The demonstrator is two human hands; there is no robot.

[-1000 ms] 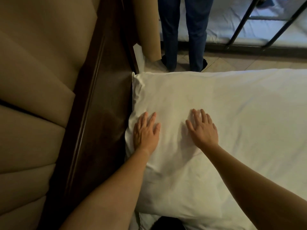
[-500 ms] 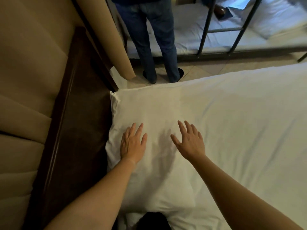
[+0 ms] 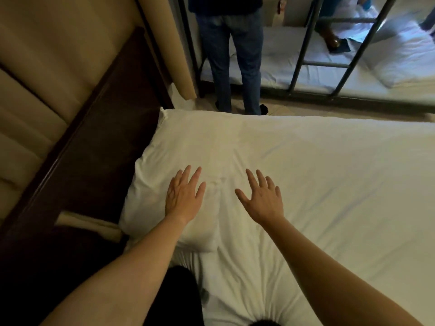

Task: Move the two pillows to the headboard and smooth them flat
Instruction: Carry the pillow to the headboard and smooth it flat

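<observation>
A white pillow lies flat on the bed, its long left edge against the dark wooden headboard. My left hand rests palm down on the pillow's near half, fingers spread. My right hand is spread open at the pillow's right edge, where it meets the white sheet; whether it touches the fabric is unclear. I can make out only one pillow; a second one cannot be told apart from the white bedding.
Beige padded wall panels rise behind the headboard. A person in jeans stands on the floor past the bed's far side. Beyond them is a metal-framed bunk bed with white bedding. A dark object sits at the near edge.
The view has pulled back and tilted, showing more of the bed. Both hands have slid toward me along the pillow, and the right hand has moved to the pillow's right edge.
</observation>
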